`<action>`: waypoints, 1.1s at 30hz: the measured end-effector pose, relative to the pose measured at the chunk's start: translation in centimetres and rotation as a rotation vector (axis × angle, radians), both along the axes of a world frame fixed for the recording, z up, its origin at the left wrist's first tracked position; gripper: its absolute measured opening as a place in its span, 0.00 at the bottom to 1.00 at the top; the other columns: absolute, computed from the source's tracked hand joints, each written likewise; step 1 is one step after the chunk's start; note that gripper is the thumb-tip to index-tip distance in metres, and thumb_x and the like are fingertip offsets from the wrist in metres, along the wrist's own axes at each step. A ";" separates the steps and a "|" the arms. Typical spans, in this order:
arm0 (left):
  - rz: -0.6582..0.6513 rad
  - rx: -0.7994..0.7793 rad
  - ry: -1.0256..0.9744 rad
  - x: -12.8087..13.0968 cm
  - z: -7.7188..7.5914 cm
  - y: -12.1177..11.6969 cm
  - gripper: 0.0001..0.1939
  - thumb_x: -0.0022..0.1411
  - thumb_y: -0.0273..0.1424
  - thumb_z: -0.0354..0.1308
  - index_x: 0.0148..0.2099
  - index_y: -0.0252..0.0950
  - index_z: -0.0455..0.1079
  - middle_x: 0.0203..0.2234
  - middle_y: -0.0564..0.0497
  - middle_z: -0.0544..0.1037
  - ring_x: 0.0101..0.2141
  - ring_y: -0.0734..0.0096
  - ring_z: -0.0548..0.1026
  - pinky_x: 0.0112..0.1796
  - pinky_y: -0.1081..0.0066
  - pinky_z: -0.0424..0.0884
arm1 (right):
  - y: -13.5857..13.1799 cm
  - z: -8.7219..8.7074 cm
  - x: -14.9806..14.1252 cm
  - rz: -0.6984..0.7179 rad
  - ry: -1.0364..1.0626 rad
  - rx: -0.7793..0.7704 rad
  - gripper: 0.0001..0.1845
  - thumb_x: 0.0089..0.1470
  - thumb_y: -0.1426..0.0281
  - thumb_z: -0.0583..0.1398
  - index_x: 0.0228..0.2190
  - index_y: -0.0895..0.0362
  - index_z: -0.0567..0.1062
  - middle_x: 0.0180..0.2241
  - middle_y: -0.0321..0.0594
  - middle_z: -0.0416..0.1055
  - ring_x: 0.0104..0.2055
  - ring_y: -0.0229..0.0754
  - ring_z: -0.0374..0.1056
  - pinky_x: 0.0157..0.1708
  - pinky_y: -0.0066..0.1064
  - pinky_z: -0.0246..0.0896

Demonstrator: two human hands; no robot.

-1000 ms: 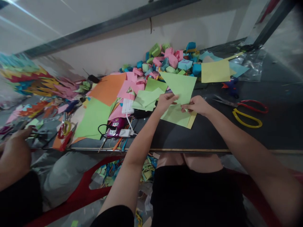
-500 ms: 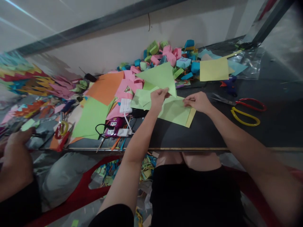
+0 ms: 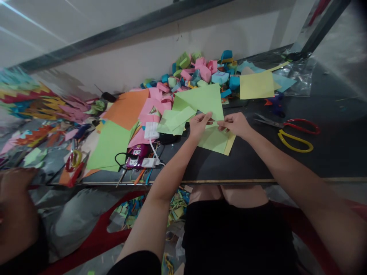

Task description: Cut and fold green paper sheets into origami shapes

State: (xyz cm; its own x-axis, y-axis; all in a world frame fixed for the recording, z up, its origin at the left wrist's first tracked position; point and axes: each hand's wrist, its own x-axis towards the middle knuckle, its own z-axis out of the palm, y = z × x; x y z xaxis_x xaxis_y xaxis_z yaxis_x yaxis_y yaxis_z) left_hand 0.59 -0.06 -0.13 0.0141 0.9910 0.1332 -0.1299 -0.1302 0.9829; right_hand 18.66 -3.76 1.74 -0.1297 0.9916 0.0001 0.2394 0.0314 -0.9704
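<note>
A light green sheet of paper (image 3: 208, 97) stands tilted up behind my hands. My left hand (image 3: 199, 125) pinches its lower edge, the fingertips closed. Close by on the right, my right hand (image 3: 235, 124) pinches the same edge near the corner, thumb and fingers together. The fingers partly hide that edge. Flat on the table under both hands lies another green sheet (image 3: 213, 141), with a yellow sheet (image 3: 230, 145) showing along its right side. Smaller pale green pieces (image 3: 174, 120) lie just left of my left hand.
Scissors (image 3: 296, 131) with red and yellow handles lie on the right. A heap of folded paper pieces (image 3: 197, 72) sits at the back. A purple power strip (image 3: 137, 156) with cords is on the left, near orange paper (image 3: 127, 109). A co-worker's hand (image 3: 17, 181) is at far left.
My hands have come closer together along the sheet's lower edge. The raised green sheet has shifted right and opened out flatter. The co-worker's hand has moved down and left.
</note>
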 end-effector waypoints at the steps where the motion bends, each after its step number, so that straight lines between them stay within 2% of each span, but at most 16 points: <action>1: 0.023 -0.004 -0.032 -0.3 0.2 0.3 0.21 0.55 0.48 0.74 0.25 0.37 0.75 0.20 0.53 0.78 0.24 0.77 0.77 0.32 0.72 0.77 | 0.0 0.0 0.1 -0.010 -0.007 0.001 0.24 0.44 0.47 0.73 0.22 0.56 0.80 0.28 0.48 0.82 0.31 0.44 0.79 0.27 0.33 0.73; 10: 0.218 -0.040 -0.237 -2.8 1.8 1.8 0.13 0.59 0.36 0.73 0.28 0.37 0.76 0.21 0.56 0.76 0.25 0.80 0.75 0.35 0.74 0.75 | 0.0 0.2 0.6 0.030 -0.012 -0.026 0.19 0.49 0.54 0.72 0.22 0.57 0.81 0.29 0.49 0.82 0.31 0.44 0.79 0.28 0.34 0.73; 13: 0.267 -0.067 -0.274 -3.3 2.4 1.8 0.11 0.58 0.33 0.73 0.28 0.36 0.76 0.22 0.57 0.76 0.25 0.80 0.76 0.37 0.74 0.76 | 0.0 0.0 0.8 0.022 -0.024 -0.048 0.20 0.47 0.53 0.73 0.22 0.57 0.81 0.28 0.49 0.82 0.29 0.44 0.78 0.27 0.33 0.73; 17: 0.339 -0.103 -0.283 -4.0 3.2 2.0 0.09 0.64 0.27 0.67 0.29 0.35 0.77 0.23 0.55 0.76 0.30 0.76 0.80 0.43 0.71 0.78 | 0.1 0.0 1.1 0.016 0.002 -0.053 0.23 0.43 0.50 0.75 0.22 0.57 0.81 0.27 0.49 0.82 0.29 0.44 0.78 0.26 0.32 0.73; 19: 0.409 -0.113 -0.287 -4.5 3.4 2.3 0.09 0.67 0.26 0.64 0.32 0.35 0.78 0.27 0.52 0.79 0.38 0.72 0.82 0.48 0.69 0.78 | 0.2 0.0 1.1 0.024 0.006 -0.059 0.23 0.43 0.50 0.75 0.22 0.57 0.81 0.27 0.48 0.82 0.28 0.43 0.78 0.26 0.32 0.74; 21: 0.502 -0.090 -0.284 -5.1 3.4 2.7 0.07 0.70 0.28 0.61 0.37 0.35 0.78 0.37 0.47 0.83 0.46 0.68 0.83 0.53 0.66 0.78 | 0.3 0.1 1.4 0.007 0.002 -0.075 0.22 0.41 0.52 0.76 0.21 0.57 0.81 0.27 0.49 0.82 0.27 0.43 0.78 0.26 0.32 0.73; 24: 0.589 -0.044 -0.258 -5.8 3.1 3.0 0.10 0.73 0.32 0.57 0.46 0.33 0.78 0.51 0.39 0.81 0.53 0.63 0.81 0.57 0.61 0.76 | 0.6 0.1 2.1 -0.050 -0.001 -0.093 0.23 0.38 0.53 0.78 0.20 0.58 0.80 0.26 0.50 0.82 0.26 0.42 0.76 0.25 0.31 0.73; 26: 0.574 0.037 -0.137 -5.9 2.6 2.8 0.10 0.71 0.32 0.59 0.49 0.34 0.78 0.55 0.38 0.79 0.56 0.59 0.80 0.58 0.59 0.75 | 0.8 0.1 2.6 -0.074 0.003 -0.081 0.24 0.37 0.52 0.78 0.21 0.59 0.80 0.26 0.50 0.81 0.26 0.42 0.76 0.24 0.31 0.72; 27: 0.531 0.140 0.011 -5.8 2.3 2.6 0.11 0.70 0.32 0.61 0.51 0.36 0.78 0.58 0.39 0.78 0.59 0.58 0.77 0.59 0.58 0.74 | 0.9 0.2 2.8 -0.074 0.004 -0.072 0.24 0.37 0.52 0.78 0.21 0.58 0.80 0.26 0.50 0.81 0.25 0.42 0.75 0.24 0.31 0.71; 30: 0.296 0.452 0.505 -5.4 1.5 2.0 0.12 0.67 0.35 0.65 0.52 0.42 0.79 0.61 0.43 0.77 0.66 0.55 0.69 0.65 0.56 0.67 | 1.1 0.3 3.3 -0.022 -0.005 -0.071 0.23 0.39 0.51 0.77 0.21 0.57 0.80 0.25 0.46 0.81 0.25 0.39 0.73 0.25 0.30 0.70; 33: 0.109 0.621 0.811 -5.3 1.0 1.9 0.11 0.70 0.37 0.60 0.51 0.44 0.79 0.59 0.43 0.79 0.66 0.54 0.70 0.66 0.52 0.63 | 1.2 0.5 3.9 0.049 0.002 -0.085 0.21 0.41 0.52 0.76 0.21 0.55 0.80 0.24 0.42 0.80 0.24 0.37 0.71 0.25 0.30 0.68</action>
